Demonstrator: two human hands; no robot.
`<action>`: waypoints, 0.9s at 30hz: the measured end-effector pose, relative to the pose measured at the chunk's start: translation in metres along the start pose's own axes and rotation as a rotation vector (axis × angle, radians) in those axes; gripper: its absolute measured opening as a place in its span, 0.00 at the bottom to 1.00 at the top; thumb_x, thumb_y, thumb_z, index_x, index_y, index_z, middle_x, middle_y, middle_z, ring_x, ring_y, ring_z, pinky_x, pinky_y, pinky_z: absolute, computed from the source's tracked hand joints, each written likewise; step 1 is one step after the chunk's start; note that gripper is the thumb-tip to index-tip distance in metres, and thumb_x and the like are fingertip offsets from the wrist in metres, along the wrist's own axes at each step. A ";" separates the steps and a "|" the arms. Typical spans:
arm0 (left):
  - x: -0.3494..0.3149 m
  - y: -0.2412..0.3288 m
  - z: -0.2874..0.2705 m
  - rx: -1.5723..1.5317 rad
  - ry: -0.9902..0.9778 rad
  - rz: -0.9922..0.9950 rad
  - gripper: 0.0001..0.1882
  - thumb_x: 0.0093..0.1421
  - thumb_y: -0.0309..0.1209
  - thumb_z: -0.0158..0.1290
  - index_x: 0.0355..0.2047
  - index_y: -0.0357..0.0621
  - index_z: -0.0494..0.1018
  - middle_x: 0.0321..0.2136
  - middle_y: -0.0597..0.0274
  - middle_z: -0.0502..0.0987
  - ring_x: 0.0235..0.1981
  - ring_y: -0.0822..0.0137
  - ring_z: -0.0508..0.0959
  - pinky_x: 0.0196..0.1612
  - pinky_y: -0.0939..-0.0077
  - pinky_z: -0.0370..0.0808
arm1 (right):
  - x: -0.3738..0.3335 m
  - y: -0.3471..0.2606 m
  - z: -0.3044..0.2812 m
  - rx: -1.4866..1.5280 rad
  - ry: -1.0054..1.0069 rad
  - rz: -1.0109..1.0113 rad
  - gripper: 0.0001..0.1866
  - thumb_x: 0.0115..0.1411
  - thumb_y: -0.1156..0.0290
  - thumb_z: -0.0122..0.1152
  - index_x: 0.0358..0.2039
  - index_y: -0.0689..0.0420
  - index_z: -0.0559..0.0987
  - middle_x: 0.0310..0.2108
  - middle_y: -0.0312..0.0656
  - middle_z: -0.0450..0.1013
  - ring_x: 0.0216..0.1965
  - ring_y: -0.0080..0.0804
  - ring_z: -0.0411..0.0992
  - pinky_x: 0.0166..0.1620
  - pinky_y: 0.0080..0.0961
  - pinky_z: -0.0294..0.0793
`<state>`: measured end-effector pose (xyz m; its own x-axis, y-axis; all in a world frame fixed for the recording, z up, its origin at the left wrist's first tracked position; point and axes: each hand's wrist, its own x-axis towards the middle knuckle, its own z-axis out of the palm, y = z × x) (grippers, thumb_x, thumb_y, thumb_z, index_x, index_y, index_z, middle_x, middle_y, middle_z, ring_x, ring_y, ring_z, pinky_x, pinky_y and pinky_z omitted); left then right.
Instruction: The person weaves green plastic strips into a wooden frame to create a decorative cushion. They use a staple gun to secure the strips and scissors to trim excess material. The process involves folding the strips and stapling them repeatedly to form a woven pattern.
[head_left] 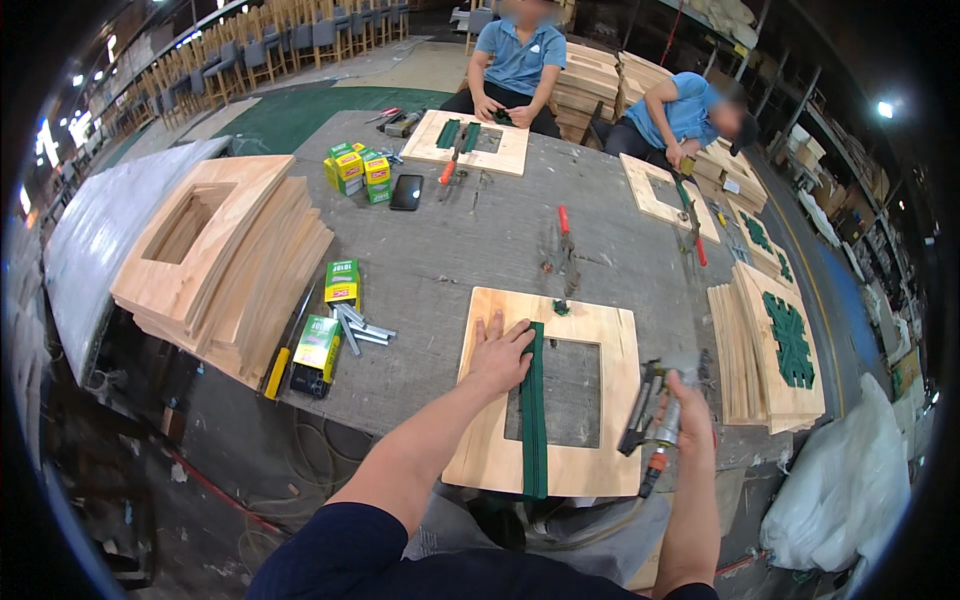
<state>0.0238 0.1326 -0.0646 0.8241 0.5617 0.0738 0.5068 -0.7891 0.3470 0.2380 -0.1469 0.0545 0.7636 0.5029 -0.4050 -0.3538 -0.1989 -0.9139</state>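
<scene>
A pale plywood panel (620, 350) with a rectangular cut-out lies at the table's near edge. A dark green webbing strap (533, 430) runs lengthwise over the panel, along the left side of the cut-out. My left hand (497, 357) lies flat with fingers spread, on the wood and the strap's far end. To the right of the cut-out, my right hand (690, 408) grips an air staple gun (657, 428), slightly blurred and apart from the strap. A red-handled toggle clamp (567, 250) stands at the panel's far edge, by a small green piece (561, 307).
Cut-out panels are stacked at left (215, 215). Nearby are staple boxes (318, 345), loose staple strips (362, 328) and a yellow-handled tool (277, 372). A stack at right carries green straps (790, 340). Two people work across the table, near a phone (407, 192).
</scene>
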 end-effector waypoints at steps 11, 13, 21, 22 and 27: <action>-0.002 -0.007 0.000 -0.074 0.099 0.030 0.29 0.65 0.43 0.54 0.66 0.57 0.69 0.72 0.68 0.61 0.75 0.37 0.49 0.73 0.28 0.41 | 0.055 0.020 0.188 -0.280 -0.265 0.018 0.14 0.66 0.64 0.66 0.45 0.59 0.75 0.31 0.37 0.75 0.19 0.26 0.72 0.19 0.28 0.72; -0.002 -0.008 0.000 -0.081 0.097 0.031 0.29 0.64 0.43 0.55 0.66 0.57 0.70 0.72 0.68 0.61 0.75 0.37 0.49 0.73 0.28 0.41 | 0.062 0.023 0.200 -0.326 -0.226 0.031 0.13 0.66 0.64 0.66 0.45 0.58 0.75 0.32 0.37 0.75 0.18 0.26 0.72 0.19 0.27 0.72; -0.001 -0.010 -0.001 -0.083 0.022 0.017 0.29 0.64 0.43 0.55 0.66 0.56 0.70 0.72 0.68 0.62 0.76 0.37 0.48 0.73 0.28 0.40 | 0.069 0.030 0.216 -0.392 -0.255 -0.002 0.12 0.66 0.66 0.65 0.44 0.58 0.76 0.30 0.37 0.74 0.18 0.25 0.71 0.17 0.26 0.70; -0.001 -0.011 -0.001 -0.098 0.073 0.027 0.30 0.64 0.43 0.55 0.66 0.56 0.70 0.72 0.68 0.62 0.76 0.37 0.48 0.73 0.28 0.40 | 0.068 0.030 0.216 -0.391 -0.253 -0.004 0.11 0.66 0.67 0.65 0.44 0.58 0.76 0.29 0.37 0.74 0.18 0.25 0.71 0.17 0.26 0.70; -0.001 -0.012 0.001 -0.079 0.024 0.023 0.30 0.64 0.43 0.55 0.67 0.56 0.69 0.72 0.68 0.61 0.76 0.37 0.48 0.73 0.28 0.40 | 0.068 0.035 0.220 -0.384 -0.246 -0.009 0.09 0.67 0.68 0.64 0.41 0.57 0.75 0.27 0.36 0.73 0.16 0.24 0.69 0.16 0.25 0.69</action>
<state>0.0172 0.1416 -0.0697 0.8285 0.5502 0.1046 0.4655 -0.7803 0.4176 0.1589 0.0653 0.0004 0.5983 0.6814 -0.4216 -0.0868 -0.4680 -0.8795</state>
